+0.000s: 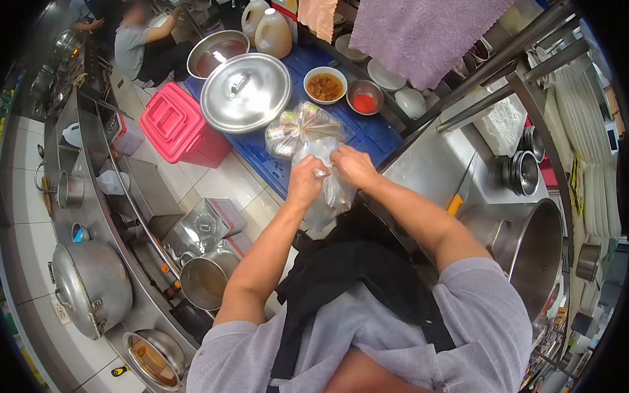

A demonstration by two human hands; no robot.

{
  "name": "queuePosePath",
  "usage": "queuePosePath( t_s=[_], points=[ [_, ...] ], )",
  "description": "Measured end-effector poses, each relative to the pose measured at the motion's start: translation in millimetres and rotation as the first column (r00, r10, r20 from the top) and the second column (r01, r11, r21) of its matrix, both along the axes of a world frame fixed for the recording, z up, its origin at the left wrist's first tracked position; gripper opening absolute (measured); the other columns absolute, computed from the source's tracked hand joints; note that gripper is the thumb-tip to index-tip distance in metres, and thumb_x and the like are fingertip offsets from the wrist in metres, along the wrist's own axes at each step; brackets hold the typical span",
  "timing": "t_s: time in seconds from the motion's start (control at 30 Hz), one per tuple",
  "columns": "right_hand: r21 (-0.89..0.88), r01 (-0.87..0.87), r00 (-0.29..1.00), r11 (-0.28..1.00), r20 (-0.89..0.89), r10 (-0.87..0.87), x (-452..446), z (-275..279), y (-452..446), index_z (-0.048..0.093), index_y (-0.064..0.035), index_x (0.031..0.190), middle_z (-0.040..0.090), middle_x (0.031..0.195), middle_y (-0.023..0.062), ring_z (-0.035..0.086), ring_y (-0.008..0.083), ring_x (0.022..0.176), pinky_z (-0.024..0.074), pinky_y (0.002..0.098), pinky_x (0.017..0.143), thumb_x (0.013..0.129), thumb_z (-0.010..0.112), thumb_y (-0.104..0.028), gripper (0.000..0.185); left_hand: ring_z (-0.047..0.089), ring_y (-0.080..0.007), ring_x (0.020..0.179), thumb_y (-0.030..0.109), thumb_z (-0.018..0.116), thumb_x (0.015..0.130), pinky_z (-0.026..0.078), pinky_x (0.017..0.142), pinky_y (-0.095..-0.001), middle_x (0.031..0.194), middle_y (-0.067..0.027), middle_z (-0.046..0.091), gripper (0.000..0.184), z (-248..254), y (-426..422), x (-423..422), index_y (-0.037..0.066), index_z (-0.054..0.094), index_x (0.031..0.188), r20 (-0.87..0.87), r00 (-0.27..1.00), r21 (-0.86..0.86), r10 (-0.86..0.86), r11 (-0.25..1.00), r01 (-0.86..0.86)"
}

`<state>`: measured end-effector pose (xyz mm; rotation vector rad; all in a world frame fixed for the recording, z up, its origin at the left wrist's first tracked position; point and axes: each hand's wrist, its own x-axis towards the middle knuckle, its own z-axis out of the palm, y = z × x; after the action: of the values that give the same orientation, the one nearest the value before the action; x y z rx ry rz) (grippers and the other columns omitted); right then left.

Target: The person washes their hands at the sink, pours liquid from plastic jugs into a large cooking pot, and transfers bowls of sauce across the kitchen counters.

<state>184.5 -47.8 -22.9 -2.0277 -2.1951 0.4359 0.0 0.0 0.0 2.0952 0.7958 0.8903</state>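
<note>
Both my hands are closed on a clear plastic bag at the front edge of the blue board. My left hand pinches the bag's left side, and my right hand grips it on the right, close beside. Just beyond them rests another knotted clear bag with colourful packets inside. Behind it stand a white bowl of brown food and a metal bowl with red contents. A large round metal lid lies to the left of these.
A pink lidded bin stands on the floor left of the board. Two jugs are at the back. On the right are a knife with a yellow handle and a large pot. Another person sits at the upper left.
</note>
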Motion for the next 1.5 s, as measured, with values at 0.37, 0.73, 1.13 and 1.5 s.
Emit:
queuePosePath(
  t_s=[0.37,0.73,1.13,1.5],
  points=[
    [-0.252,0.459,0.546,0.852,-0.677,-0.494,8.6,-8.2,-25.8,0.064,-0.0037,0.108,0.070,0.087,0.0176,0.070,0.0285,0.075,0.0534,0.0384,0.067,0.080,0.071,-0.015,0.031,0.064,-0.0271,0.092,-0.003,0.073,0.070,0.052,0.075,-0.0337,0.099,-0.0116,0.064,0.029,44.6,-1.0,41.2,0.004,0.066,0.098,0.060,0.977,-0.180,-0.206,0.960,0.213],
    [-0.325,0.494,0.812,0.807,-0.159,-0.561,72.3,-24.6,22.5,0.047,-0.0050,0.131,0.063,0.117,0.0257,0.060,0.0410,0.110,0.0473,0.0457,0.094,0.076,0.073,-0.028,0.065,0.056,-0.0236,0.113,0.006,0.074,0.077,0.052,0.088,-0.0363,0.127,-0.0080,0.053,0.037,65.2,39.2,-122.0,0.011,0.065,0.112,-0.205,0.910,-0.116,0.361,0.914,-0.389],
    [-0.168,0.438,0.885,0.883,-0.090,-0.456,-44.0,-125.8,26.0,0.046,0.0043,0.135,0.055,0.128,0.0288,0.051,0.0425,0.122,0.0396,0.0447,0.106,0.073,0.076,-0.019,0.072,0.051,-0.0261,0.120,0.011,0.074,0.077,0.053,0.088,-0.0383,0.131,-0.0087,0.049,0.034,23.1,108.0,-372.1,0.013,0.065,0.110,-0.206,0.754,-0.176,0.624,0.734,-0.656],
    [-0.282,0.196,0.925,0.939,-0.264,-0.272,-159.8,-78.9,141.7,0.049,0.0030,0.135,0.052,0.134,0.0274,0.048,0.0391,0.128,0.0377,0.0404,0.108,0.076,0.073,-0.022,0.068,0.058,-0.0132,0.098,0.002,0.069,0.083,0.046,0.087,-0.0281,0.107,-0.0042,0.062,0.033,-10.6,120.0,-582.9,0.008,0.063,0.115,0.023,0.437,-0.356,0.899,0.416,-0.837]
  ],
)
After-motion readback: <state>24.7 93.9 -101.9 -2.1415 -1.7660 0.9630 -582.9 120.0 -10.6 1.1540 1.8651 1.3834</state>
